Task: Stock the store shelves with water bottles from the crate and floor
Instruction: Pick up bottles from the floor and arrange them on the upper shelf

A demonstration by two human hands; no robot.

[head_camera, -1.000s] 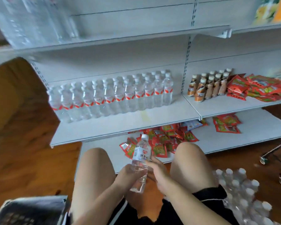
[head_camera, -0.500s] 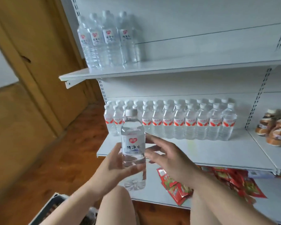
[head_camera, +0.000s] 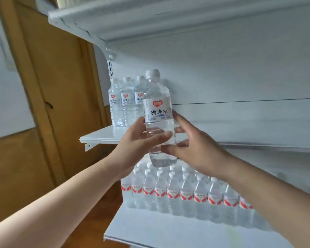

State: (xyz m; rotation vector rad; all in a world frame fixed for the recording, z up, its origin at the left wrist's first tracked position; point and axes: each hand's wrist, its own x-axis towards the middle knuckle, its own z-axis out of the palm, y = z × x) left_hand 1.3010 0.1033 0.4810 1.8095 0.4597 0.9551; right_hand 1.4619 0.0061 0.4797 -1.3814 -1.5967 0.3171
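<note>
Clear plastic water bottle [head_camera: 158,122] with a white cap and a white label bearing a red heart is held upright in the air in front of the white metal middle shelf [head_camera: 104,136]. Its base hangs below that shelf's front edge and its cap rises well above it.

The left hand [head_camera: 138,140] reaches up from the lower left with the forearm stretched out. Its fingers wrap behind the lower body of the bottle and its thumb lies across the front, grasping it.

The right hand [head_camera: 195,147] comes in from the right, also with the arm extended. Its thumb tip presses on the lower front of the bottle. Its fingers, spread and only slightly bent, lie along the right side and back up to the label, so this hand grips the bottle too.

A cluster of matching tall clear bottles [head_camera: 125,102] stands at the left end of the middle shelf, against the back panel, just behind and to the left of the held bottle.

On the white lower shelf [head_camera: 168,233], rows of smaller clear bottles with red-and-white labels [head_camera: 186,194] stand along the back. A brown wooden door [head_camera: 61,86] is at the left.
</note>
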